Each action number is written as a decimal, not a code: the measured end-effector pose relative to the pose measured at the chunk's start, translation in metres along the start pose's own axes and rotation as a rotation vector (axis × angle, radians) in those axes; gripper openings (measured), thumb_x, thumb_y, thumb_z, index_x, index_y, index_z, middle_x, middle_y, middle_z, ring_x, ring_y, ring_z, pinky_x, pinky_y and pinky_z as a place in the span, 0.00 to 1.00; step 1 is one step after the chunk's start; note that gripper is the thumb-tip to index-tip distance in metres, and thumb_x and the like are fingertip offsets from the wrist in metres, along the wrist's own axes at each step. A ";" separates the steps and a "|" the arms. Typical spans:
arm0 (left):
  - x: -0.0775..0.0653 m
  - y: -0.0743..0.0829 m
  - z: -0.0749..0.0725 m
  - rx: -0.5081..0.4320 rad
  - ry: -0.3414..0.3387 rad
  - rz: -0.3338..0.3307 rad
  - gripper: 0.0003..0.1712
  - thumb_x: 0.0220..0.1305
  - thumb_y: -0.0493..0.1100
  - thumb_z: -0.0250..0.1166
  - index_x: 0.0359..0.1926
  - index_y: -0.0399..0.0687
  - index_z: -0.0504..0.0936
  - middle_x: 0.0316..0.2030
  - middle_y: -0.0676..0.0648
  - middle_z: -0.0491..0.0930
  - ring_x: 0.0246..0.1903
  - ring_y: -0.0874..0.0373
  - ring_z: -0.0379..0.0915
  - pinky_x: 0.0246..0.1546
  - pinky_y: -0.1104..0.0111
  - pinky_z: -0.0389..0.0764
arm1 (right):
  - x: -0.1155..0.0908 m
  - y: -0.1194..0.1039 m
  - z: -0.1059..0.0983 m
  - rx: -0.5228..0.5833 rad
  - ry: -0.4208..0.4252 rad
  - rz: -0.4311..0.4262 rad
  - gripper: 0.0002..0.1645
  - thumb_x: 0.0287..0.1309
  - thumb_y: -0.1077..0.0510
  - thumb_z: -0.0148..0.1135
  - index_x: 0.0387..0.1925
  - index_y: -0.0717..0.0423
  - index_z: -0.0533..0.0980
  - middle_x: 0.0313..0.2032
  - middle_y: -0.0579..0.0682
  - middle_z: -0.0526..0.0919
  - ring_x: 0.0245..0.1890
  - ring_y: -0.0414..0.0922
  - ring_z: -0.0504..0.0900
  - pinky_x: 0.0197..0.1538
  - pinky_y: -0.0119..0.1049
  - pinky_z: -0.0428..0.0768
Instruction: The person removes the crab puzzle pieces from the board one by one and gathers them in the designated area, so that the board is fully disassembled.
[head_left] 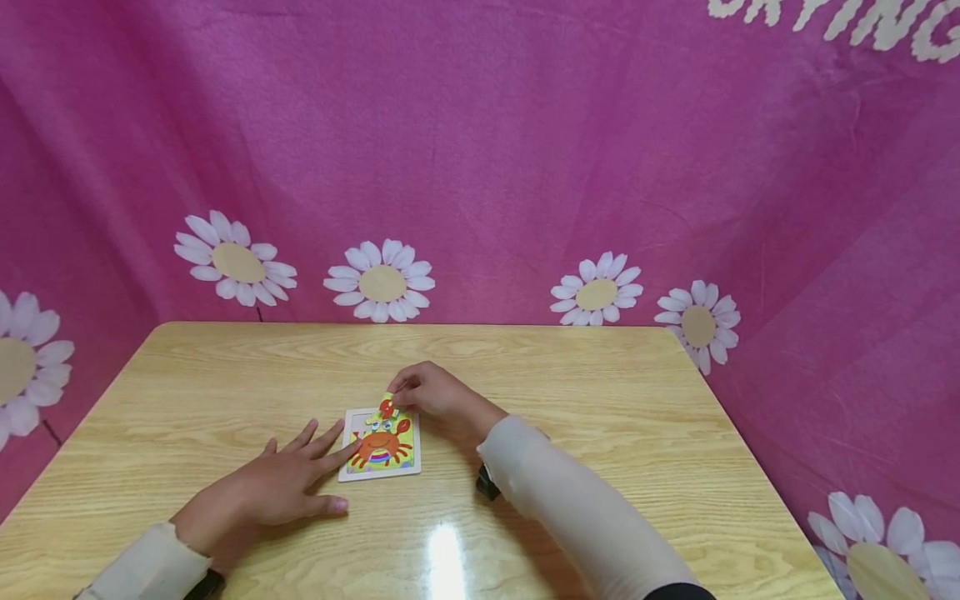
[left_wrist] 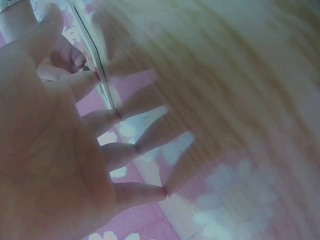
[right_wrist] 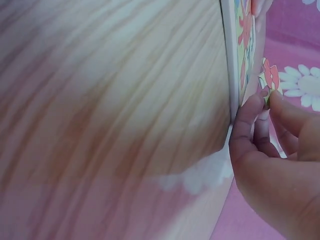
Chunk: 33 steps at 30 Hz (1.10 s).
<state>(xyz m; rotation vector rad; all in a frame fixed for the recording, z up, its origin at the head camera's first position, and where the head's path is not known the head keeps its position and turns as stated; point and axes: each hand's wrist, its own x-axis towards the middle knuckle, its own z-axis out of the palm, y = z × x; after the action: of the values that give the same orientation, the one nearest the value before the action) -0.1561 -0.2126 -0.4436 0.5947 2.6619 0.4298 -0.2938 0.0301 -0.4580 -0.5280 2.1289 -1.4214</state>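
Note:
A small square crab jigsaw puzzle (head_left: 380,455) lies on the table in the head view, its pale frame (head_left: 381,476) around an orange crab on yellow. Bare board shows at the upper left of the frame. My right hand (head_left: 438,395) pinches a puzzle piece (head_left: 387,408) with a red claw over the frame's upper edge; the right wrist view shows this piece (right_wrist: 270,75) tilted up between thumb and finger. My left hand (head_left: 285,483) lies with spread, straight fingers at the left side of the puzzle, a fingertip touching it. In the left wrist view the left palm (left_wrist: 55,145) shows.
A glossy wooden table (head_left: 600,400) extends around the puzzle. Behind it hangs a pink cloth (head_left: 480,167) printed with white daisies. Dark devices are strapped at both wrists, one (head_left: 487,482) showing under the right sleeve.

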 end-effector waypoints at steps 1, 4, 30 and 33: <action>0.000 0.000 0.000 -0.003 -0.001 0.000 0.51 0.63 0.75 0.62 0.80 0.60 0.62 0.82 0.42 0.47 0.78 0.27 0.39 0.61 0.19 0.46 | -0.001 0.001 -0.002 0.005 0.003 0.002 0.06 0.70 0.69 0.60 0.43 0.67 0.82 0.32 0.47 0.82 0.32 0.41 0.77 0.38 0.30 0.79; -0.001 0.001 -0.001 -0.015 -0.002 0.000 0.51 0.63 0.74 0.62 0.80 0.60 0.62 0.82 0.41 0.47 0.78 0.27 0.38 0.61 0.19 0.45 | -0.004 0.004 -0.007 0.017 0.001 0.007 0.07 0.70 0.69 0.59 0.44 0.68 0.81 0.33 0.47 0.81 0.32 0.40 0.78 0.39 0.30 0.81; -0.001 -0.001 0.000 -0.012 0.002 0.004 0.52 0.61 0.75 0.63 0.80 0.62 0.61 0.82 0.42 0.47 0.78 0.27 0.37 0.61 0.19 0.44 | -0.034 0.025 -0.049 -0.189 0.036 -0.032 0.08 0.69 0.65 0.63 0.46 0.65 0.84 0.31 0.46 0.82 0.31 0.38 0.75 0.35 0.29 0.76; -0.001 -0.001 0.000 -0.012 0.002 0.006 0.51 0.61 0.75 0.63 0.80 0.62 0.61 0.82 0.42 0.47 0.78 0.27 0.38 0.61 0.19 0.45 | -0.037 0.027 -0.051 -0.187 0.041 -0.018 0.08 0.69 0.65 0.63 0.45 0.65 0.84 0.32 0.46 0.83 0.31 0.37 0.75 0.34 0.29 0.76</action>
<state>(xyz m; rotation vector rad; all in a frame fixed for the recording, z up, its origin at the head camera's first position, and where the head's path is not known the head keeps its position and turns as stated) -0.1555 -0.2134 -0.4439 0.5988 2.6582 0.4484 -0.2974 0.0985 -0.4591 -0.5942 2.3097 -1.2598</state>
